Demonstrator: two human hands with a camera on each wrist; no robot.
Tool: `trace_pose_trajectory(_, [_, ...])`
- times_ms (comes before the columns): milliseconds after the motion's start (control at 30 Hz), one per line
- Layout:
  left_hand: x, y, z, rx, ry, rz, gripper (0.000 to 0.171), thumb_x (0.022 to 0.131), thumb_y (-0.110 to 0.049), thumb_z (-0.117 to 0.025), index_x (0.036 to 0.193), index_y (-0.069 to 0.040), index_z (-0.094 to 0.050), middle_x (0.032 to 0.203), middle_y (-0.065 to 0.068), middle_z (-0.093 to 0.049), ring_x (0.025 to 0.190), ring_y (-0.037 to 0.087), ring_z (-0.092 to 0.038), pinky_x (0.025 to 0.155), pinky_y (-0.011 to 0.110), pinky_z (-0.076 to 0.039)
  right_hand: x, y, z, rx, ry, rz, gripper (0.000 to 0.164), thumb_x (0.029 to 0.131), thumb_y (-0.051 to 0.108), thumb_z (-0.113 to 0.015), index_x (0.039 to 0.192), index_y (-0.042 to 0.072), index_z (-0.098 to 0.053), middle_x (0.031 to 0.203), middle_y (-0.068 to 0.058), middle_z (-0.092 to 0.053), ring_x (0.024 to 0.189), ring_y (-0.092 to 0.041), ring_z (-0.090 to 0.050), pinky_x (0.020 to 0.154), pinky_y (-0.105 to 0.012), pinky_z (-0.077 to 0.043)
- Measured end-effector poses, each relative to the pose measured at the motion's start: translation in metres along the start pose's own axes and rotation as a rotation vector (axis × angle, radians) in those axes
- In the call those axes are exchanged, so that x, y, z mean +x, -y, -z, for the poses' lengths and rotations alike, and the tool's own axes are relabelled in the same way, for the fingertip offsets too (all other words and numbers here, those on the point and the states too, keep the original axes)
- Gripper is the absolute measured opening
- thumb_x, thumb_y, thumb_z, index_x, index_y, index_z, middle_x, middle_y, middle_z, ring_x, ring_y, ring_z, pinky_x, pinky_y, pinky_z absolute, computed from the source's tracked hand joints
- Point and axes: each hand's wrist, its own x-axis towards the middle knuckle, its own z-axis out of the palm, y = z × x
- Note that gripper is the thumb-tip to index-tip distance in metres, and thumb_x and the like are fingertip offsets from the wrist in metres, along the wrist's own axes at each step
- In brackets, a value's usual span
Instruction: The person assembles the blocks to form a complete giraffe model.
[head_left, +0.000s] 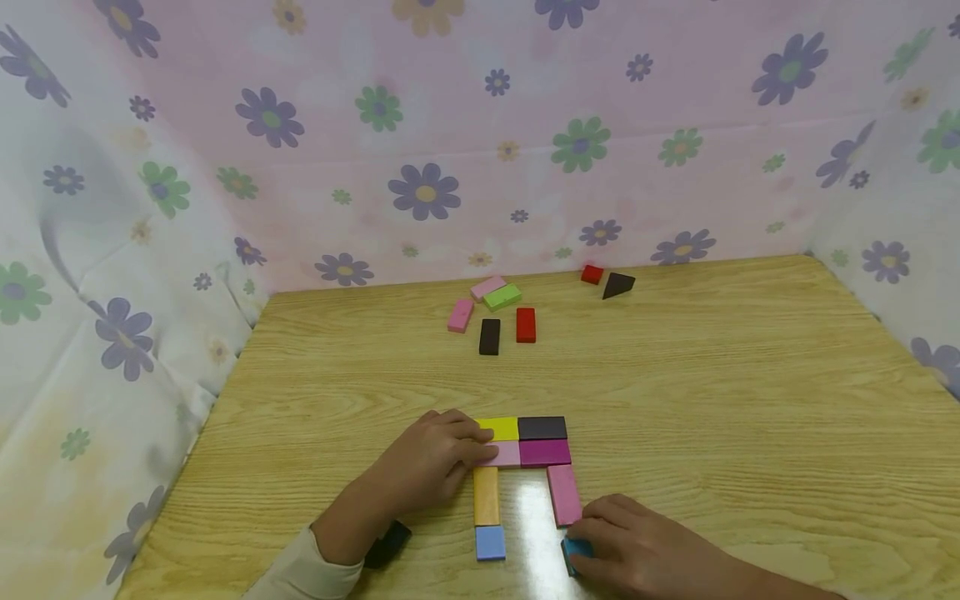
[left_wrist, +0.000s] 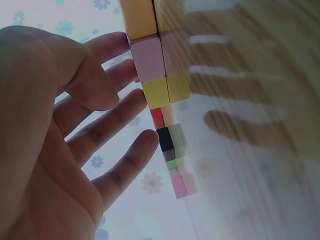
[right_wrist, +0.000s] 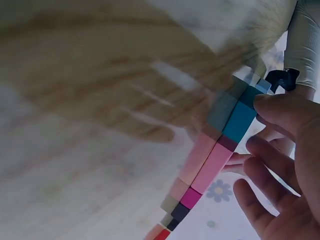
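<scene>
In the head view, the left hand (head_left: 431,458) rests its fingertips on the left ends of a yellow block (head_left: 501,429) and a light pink block (head_left: 506,454). Its fingers look extended in the left wrist view. A dark block (head_left: 542,428) and a magenta block (head_left: 545,452) adjoin those two on the right. Below stand an orange block (head_left: 486,497) with a light blue block (head_left: 491,542) at its end, and a pink block (head_left: 565,495) on the right. At that block's lower end, the right hand (head_left: 637,546) holds a teal block (right_wrist: 239,121) between thumb and fingers, partly hiding it.
Farther back on the wooden table (head_left: 675,375) lie loose pieces: a black block (head_left: 490,337), red block (head_left: 526,325), green block (head_left: 502,297), two pink ones, a small red piece (head_left: 592,274) and a black triangle (head_left: 618,285). Flowered cloth (head_left: 465,125) surrounds the back and sides.
</scene>
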Motion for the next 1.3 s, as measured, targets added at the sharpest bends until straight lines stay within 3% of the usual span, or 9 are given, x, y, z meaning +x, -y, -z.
trace_pose_trajectory(533, [0.0008, 0.0017, -0.0016, 0.003, 0.006, -0.005, 0.024, 0.101, -0.02, -0.059, 0.117, -0.024, -0.076, 0.123, -0.007, -0.071, 0.121, 0.014, -0.061, 0.104, 0.041, -0.049, 0.0006, -0.0032, -0.002, -0.076, -0.01, -0.002, 0.038, 0.097, 0.06, -0.054, 0.102, 0.028, -0.075, 0.1, 0.009, -0.066, 0.095, -0.011, -0.059, 0.081, -0.027, -0.051])
trace_pose_trajectory(900, [0.0001, 0.001, -0.0011, 0.006, 0.024, 0.009, 0.025, 0.1, -0.018, -0.059, 0.119, -0.024, -0.076, 0.124, -0.007, -0.07, 0.121, 0.014, -0.06, 0.104, 0.043, -0.049, 0.0009, -0.0024, 0.0006, 0.001, 0.063, -0.055, 0.035, 0.096, 0.058, -0.056, 0.108, 0.03, -0.073, 0.105, 0.009, -0.066, 0.096, -0.009, -0.058, 0.08, -0.026, -0.053])
trace_pose_trajectory(1167, [0.0002, 0.0002, -0.0014, 0.022, 0.014, -0.001, 0.026, 0.101, -0.019, -0.059, 0.119, -0.025, -0.075, 0.124, -0.007, -0.07, 0.121, 0.014, -0.06, 0.103, 0.042, -0.049, 0.0003, -0.0016, -0.0044, -0.005, -0.008, -0.074, 0.033, 0.095, 0.058, -0.059, 0.106, 0.031, -0.074, 0.102, 0.01, -0.065, 0.096, -0.008, -0.057, 0.081, -0.025, -0.049])
trace_pose_trajectory(1300, [-0.0004, 0.0009, -0.0008, 0.027, 0.015, -0.001, 0.026, 0.1, -0.018, -0.059, 0.119, -0.024, -0.076, 0.124, -0.007, -0.07, 0.121, 0.014, -0.061, 0.103, 0.041, -0.049, 0.0005, -0.0045, -0.0078, -0.018, -0.064, -0.039, 0.03, 0.095, 0.054, -0.06, 0.105, 0.03, -0.075, 0.102, 0.008, -0.064, 0.096, -0.01, -0.057, 0.082, -0.026, -0.048])
